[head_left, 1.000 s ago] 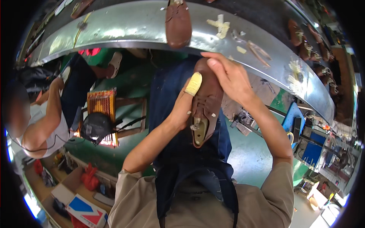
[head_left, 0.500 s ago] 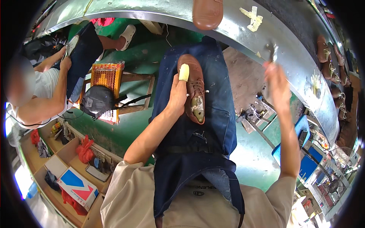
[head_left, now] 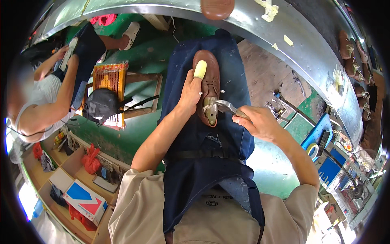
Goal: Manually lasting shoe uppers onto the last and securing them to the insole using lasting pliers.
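Note:
A brown leather lace-up shoe (head_left: 212,70) lies along my lap on a dark blue apron, toe pointing away from me. A shoe last (head_left: 211,114) shows in its opening. My left hand (head_left: 191,92) grips the shoe's left side, with a yellow-covered thumb (head_left: 200,70) pressed on the upper near the toe. In my right hand (head_left: 259,122) is a metal tool that looks like pincers (head_left: 227,107). Its head meets the right edge of the shoe's opening, beside the last. Jaw details are too small to make out.
A metal bench (head_left: 243,20) curves across the far side, bearing another brown shoe (head_left: 217,9) and yellowish scraps (head_left: 269,11). More shoes (head_left: 352,53) lie at far right. Left, a co-worker (head_left: 48,93) sits by a beaded stool (head_left: 109,79); nearer are compartments (head_left: 61,162). A fan (head_left: 359,187) stands right.
My right hand has come down and left from its raised place near the bench, bringing the pincers to the shoe's opening. The left hand keeps its grip on the shoe.

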Demonstrator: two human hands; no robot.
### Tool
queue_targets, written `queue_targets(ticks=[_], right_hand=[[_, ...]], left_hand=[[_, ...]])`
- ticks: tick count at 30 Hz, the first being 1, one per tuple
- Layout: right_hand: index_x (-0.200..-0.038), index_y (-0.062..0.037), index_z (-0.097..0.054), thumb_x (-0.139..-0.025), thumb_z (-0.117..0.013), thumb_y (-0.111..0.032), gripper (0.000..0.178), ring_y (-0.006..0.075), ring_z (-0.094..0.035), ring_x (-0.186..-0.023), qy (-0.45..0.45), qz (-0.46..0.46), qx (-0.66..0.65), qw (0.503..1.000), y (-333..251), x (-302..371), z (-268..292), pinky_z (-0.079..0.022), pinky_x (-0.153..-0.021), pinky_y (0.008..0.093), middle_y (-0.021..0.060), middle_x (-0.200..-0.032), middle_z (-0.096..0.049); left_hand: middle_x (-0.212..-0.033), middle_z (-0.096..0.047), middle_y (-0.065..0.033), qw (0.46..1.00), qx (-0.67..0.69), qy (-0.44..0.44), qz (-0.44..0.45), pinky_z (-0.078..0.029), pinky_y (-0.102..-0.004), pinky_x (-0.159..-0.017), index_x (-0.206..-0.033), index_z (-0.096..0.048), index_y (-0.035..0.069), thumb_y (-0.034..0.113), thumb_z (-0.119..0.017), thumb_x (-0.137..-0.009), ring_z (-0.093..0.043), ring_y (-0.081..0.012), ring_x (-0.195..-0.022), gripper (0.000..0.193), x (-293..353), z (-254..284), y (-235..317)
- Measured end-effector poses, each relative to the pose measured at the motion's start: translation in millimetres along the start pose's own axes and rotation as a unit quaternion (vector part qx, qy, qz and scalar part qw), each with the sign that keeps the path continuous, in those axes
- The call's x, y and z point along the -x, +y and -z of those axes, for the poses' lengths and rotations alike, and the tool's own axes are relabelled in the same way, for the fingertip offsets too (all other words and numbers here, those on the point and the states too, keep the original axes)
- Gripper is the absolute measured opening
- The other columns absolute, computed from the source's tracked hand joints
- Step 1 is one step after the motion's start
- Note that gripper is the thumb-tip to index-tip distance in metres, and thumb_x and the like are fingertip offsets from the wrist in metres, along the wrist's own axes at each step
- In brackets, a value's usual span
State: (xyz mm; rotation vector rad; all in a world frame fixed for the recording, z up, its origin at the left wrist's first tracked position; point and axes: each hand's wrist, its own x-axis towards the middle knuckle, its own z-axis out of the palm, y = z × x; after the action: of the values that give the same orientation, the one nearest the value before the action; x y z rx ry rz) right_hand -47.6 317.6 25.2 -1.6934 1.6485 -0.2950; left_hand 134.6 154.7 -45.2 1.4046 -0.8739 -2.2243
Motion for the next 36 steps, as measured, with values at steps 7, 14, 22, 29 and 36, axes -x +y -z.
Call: queue_targets(ticks=[7, 14, 22, 29, 36], right_hand=[[-0.125, -0.0012, -0.063, -0.110, -0.051, -0.027, 0.033, 0.0136, -0.071, -0.088, 0.033, -0.129, -0.425, 0.895, 0, 20, -28, -0.054, -0.075, 0.0279, 0.0055, -0.110, -0.074], [-0.127, -0.0011, -0.065, -0.111, -0.047, -0.025, 0.034, 0.0065, -0.064, -0.077, 0.191, -0.255, -0.377, 0.870, 23, 12, -15, -0.044, -0.062, 0.0210, 0.0018, -0.093, -0.070], [-0.132, -0.0005, -0.063, -0.111, -0.049, -0.028, 0.037, 0.0104, -0.070, -0.084, 0.130, -0.178, -0.475, 0.852, -16, -19, -18, -0.051, -0.064, 0.0220, 0.0072, -0.103, -0.074], [-0.130, 0.0015, -0.063, -0.111, -0.050, -0.026, 0.036, 0.0099, -0.066, -0.074, 0.100, -0.200, -0.551, 0.804, -27, -30, -10, -0.052, -0.059, 0.0246, 0.0045, -0.089, -0.070], [-0.133, 0.0023, -0.058, -0.112, -0.046, -0.027, 0.038, 0.0140, -0.071, -0.088, 0.081, -0.175, -0.507, 0.840, -36, -25, 1, -0.058, -0.062, 0.0254, 0.0112, -0.106, -0.073]], left_hand=[[-0.138, -0.060, -0.0173, 0.998, 0.055, -0.002, 0.033, -0.058, -0.0420, -0.101, -0.153, -0.034, 0.003, 0.022, -0.029, -0.109, -0.067, -0.0257, -0.119, 0.047, -11, 12, -1], [-0.124, -0.066, -0.0097, 0.955, 0.120, -0.123, -0.243, -0.054, -0.0346, -0.097, -0.141, -0.056, 0.004, 0.060, -0.038, -0.108, -0.065, -0.0192, -0.110, 0.067, 3, 0, 25], [-0.136, -0.060, -0.0167, 0.895, -0.295, -0.062, -0.328, -0.042, -0.0360, -0.113, -0.153, -0.043, 0.005, 0.012, -0.062, -0.099, -0.057, -0.0277, -0.130, 0.058, 0, -4, 9], [-0.137, -0.060, -0.0182, 0.860, -0.359, -0.077, -0.356, -0.044, -0.0403, -0.110, -0.151, -0.046, 0.004, 0.016, -0.054, -0.100, -0.058, -0.0353, -0.128, 0.052, 5, 5, 25], [-0.125, -0.069, -0.0136, 0.877, -0.348, -0.060, -0.325, -0.048, -0.0343, -0.102, -0.140, -0.053, 0.004, 0.024, -0.051, -0.107, -0.066, -0.0248, -0.115, 0.038, -5, 3, 20]])
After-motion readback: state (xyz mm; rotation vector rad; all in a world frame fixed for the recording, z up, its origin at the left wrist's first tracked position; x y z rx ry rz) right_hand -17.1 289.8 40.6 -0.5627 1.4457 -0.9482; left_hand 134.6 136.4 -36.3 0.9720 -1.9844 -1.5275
